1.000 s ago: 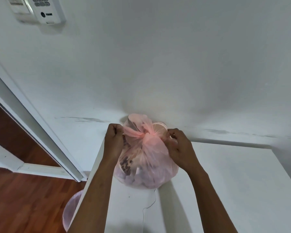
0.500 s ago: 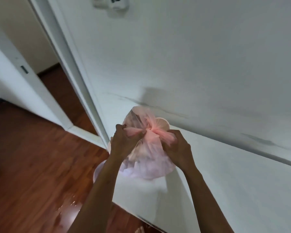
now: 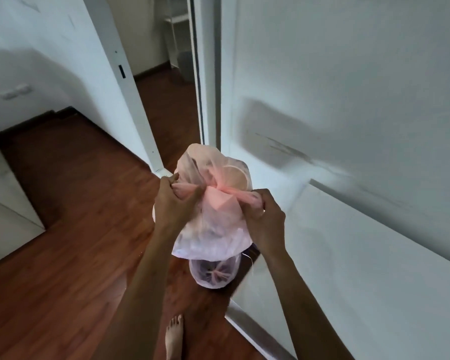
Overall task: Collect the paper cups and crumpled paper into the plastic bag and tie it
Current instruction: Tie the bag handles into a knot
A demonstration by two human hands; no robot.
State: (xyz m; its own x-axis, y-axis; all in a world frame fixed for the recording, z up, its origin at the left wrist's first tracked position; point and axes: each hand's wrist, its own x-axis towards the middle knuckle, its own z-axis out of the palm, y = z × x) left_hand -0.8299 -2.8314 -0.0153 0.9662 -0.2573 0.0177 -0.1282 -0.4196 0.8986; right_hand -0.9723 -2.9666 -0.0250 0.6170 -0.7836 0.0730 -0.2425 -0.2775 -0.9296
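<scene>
1. Forearms reach up the frame from below, a bare foot (image 3: pixel 174 333) on the wooden floor (image 3: pixel 63 255) between them.
2. Left hand (image 3: pixel 173 203) curls its fingers round the left tail of the plastic bag (image 3: pixel 213 224), gripping it tight; right hand (image 3: pixel 266 220) pinches the right tail in curled fingers. Nothing else is held in either.
3. Between the two hands sits the knot (image 3: pixel 217 189) — the tails run out from it left and right, so the tie's long axis lies straight across, hand to hand, each hand about equally near.
4. The bag hangs in the air below the knot, its body's long axis vertical and its mouth facing up toward the camera; cup shapes show faintly through the film.
5. Tightening, as I judge it, calls for the hands to pull apart along that crosswise line.
6. Beneath the bag stands a lined bin (image 3: pixel 215 274) — just beside the white table (image 3: pixel 361 255).
7. Farther off, a doorway (image 3: pixel 164 87).
</scene>
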